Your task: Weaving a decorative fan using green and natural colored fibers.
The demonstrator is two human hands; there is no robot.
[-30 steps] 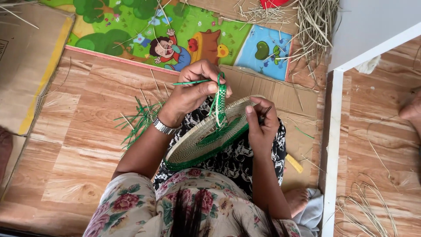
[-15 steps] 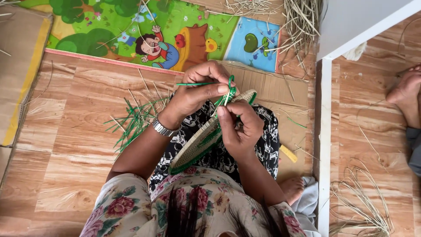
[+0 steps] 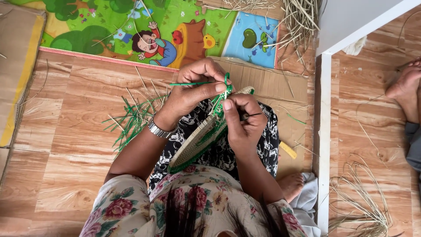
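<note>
Covering the floor's far edge, one cartoon play mat (image 3: 109, 30) lies beside one flattened cardboard sheet (image 3: 272, 83). One round woven disc (image 3: 195, 145), pale with green bands, stands tilted on the lap. Left hand (image 3: 193, 90) pinches one green strip (image 3: 188, 83) at its top rim; right hand (image 3: 241, 120) grips a thin dark tool. Green offcuts (image 3: 131, 116) litter the floor by the left arm.

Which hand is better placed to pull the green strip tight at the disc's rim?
Probably the left hand: it already pinches the green strip at the woven disc rim. The right hand holds a thin dark tool and steadies the edge.
</note>
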